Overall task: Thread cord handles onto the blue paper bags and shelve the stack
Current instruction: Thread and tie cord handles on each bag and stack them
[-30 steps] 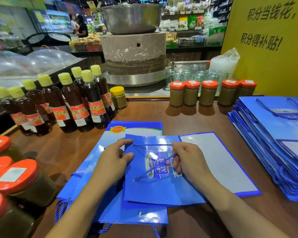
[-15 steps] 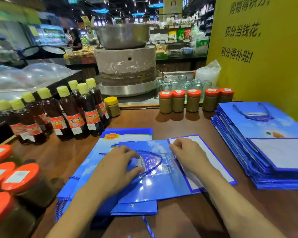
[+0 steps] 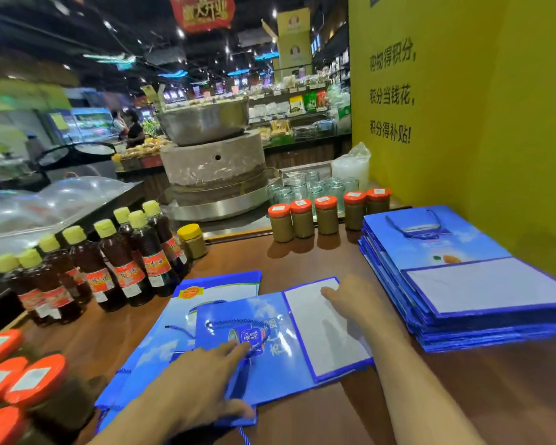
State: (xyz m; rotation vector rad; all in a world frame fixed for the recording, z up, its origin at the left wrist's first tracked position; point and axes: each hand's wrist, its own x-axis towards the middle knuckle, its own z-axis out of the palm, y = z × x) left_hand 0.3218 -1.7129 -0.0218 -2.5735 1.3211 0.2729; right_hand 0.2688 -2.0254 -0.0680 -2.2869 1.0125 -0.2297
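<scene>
A flat blue paper bag [image 3: 280,354] lies on top of a few other blue bags [image 3: 161,345] on the wooden counter. Its blue cord handle [image 3: 228,323] lies looped across its face. My left hand [image 3: 206,377] rests spread on the bag's near left part, fingers straight, thumb at the near edge. My right hand [image 3: 350,300] lies flat on the bag's white folded bottom panel [image 3: 328,335]. A tall stack of finished blue bags [image 3: 456,277] sits to the right, handle on top.
Brown oil bottles with yellow caps [image 3: 122,264] stand at the left. Orange-lidded jars [image 3: 325,216] line the back, and more orange lids [image 3: 16,380] crowd the near left. A stone mill [image 3: 212,168] stands behind. A yellow wall [image 3: 479,123] closes the right.
My right hand let the cord go and slid onto the white panel. My left hand moved down onto the bag, fingers spread. The camera tilted up.
</scene>
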